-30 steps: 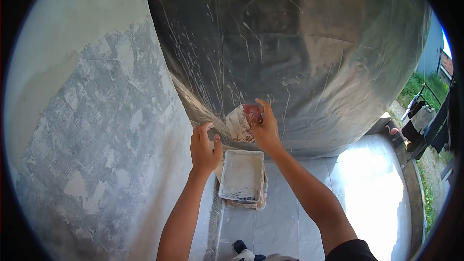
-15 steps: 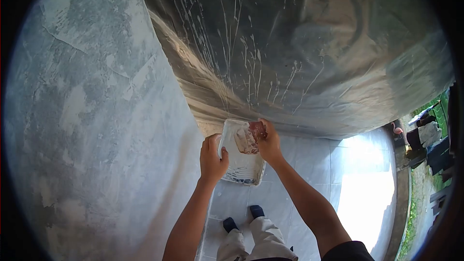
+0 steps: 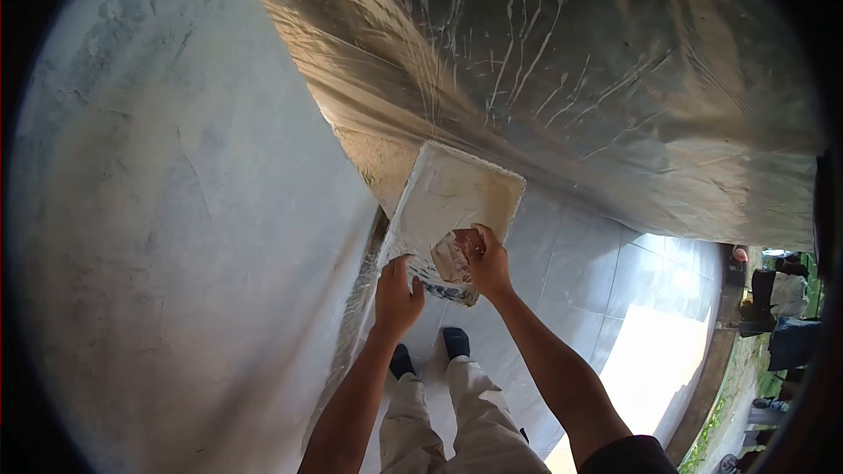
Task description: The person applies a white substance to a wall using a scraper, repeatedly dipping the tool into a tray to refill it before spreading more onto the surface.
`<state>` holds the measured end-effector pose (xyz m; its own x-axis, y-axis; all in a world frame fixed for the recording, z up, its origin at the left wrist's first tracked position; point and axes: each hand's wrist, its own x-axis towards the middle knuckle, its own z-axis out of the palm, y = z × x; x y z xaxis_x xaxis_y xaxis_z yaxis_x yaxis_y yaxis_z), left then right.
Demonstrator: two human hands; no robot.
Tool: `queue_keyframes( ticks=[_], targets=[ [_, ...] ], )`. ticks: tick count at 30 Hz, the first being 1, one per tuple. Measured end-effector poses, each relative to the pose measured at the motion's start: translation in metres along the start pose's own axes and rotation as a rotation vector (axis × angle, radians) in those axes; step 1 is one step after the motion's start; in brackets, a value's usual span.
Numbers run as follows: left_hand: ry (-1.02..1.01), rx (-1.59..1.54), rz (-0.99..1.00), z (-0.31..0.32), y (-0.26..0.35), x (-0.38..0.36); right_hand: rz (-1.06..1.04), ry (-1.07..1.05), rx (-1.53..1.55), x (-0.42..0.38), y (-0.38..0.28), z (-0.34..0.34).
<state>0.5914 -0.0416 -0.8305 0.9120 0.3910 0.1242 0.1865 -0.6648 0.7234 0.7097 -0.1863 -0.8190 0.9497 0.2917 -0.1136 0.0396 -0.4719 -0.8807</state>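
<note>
A white paint tray (image 3: 457, 184), coated with pale paint and with dark marks at its ribbed near end, is in front of me above the tiled floor. My left hand (image 3: 399, 300) is closed on its near left edge, the thumb on the inner side. My right hand (image 3: 490, 265) grips a flat reddish-brown piece smeared with white (image 3: 452, 256), over the near part of the tray. Its exact kind I cannot make out. The fingers partly cover its right end.
To the left rises a grey, patchily coated wall (image 3: 193, 237). Dark plastic sheeting (image 3: 615, 79) with white drips hangs ahead and to the right. My feet (image 3: 456, 342) stand on grey tiles (image 3: 562, 290). Clothes and shoes (image 3: 790, 333) lie at the far right.
The tray shows more of its inside and reaches further up the view. The reddish-brown piece now sits nearer the tray's ribbed end, and my left hand nearer its near corner. My view has shifted.
</note>
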Motion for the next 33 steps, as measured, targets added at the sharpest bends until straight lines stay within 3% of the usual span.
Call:
queue_keyframes(
  ticks=[9,11,12,14,15,17,18,20,21,23,25,29,31,33],
  targets=[
    [-0.154,-0.033,-0.327,0.069,-0.077,-0.051,-0.024,0.028,-0.133,0.017,0.073,0.025],
    [-0.217,-0.148,-0.549,0.08,-0.087,-0.053,-0.045,0.047,-0.144,0.024,0.083,0.025],
    [-0.225,-0.148,-0.56,0.083,-0.087,-0.055,-0.067,0.054,-0.171,0.028,0.087,0.024],
    [-0.264,-0.264,-0.816,0.088,-0.088,-0.055,-0.084,0.059,-0.2,0.033,0.092,0.024],
    [-0.272,-0.264,-0.824,0.096,-0.097,-0.057,-0.132,0.076,-0.244,0.034,0.092,0.023],
    [-0.42,-0.426,-1.034,0.113,-0.117,-0.059,-0.175,0.085,-0.292,0.037,0.095,0.022],
    [-0.424,-0.427,-1.041,0.108,-0.105,-0.054,-0.202,0.055,-0.254,0.039,0.097,0.021],
    [-0.336,-0.843,-1.239,0.102,-0.081,-0.048,-0.222,0.02,-0.216,0.04,0.101,0.021],
    [-0.338,-0.842,-1.246,0.106,-0.079,-0.048,-0.242,0.025,-0.25,0.04,0.103,0.021],
    [-0.216,-1.139,-1.273,0.113,-0.077,-0.048,-0.256,0.028,-0.287,0.036,0.1,0.021],
    [-0.185,-1.183,-1.287,0.116,-0.073,-0.046,-0.134,0.151,-0.461,0.026,0.089,0.021],
    [-0.122,-1.233,-1.303,0.115,-0.066,-0.045,-0.014,0.159,-0.494,-0.002,0.085,0.024],
    [-0.127,-1.234,-1.306,0.115,-0.066,-0.046,0.223,0.152,-0.477,-0.015,0.08,0.027],
    [-0.134,-1.236,-1.309,0.116,-0.068,-0.048,0.221,0.202,-0.472,-0.028,0.084,0.032]
  ],
)
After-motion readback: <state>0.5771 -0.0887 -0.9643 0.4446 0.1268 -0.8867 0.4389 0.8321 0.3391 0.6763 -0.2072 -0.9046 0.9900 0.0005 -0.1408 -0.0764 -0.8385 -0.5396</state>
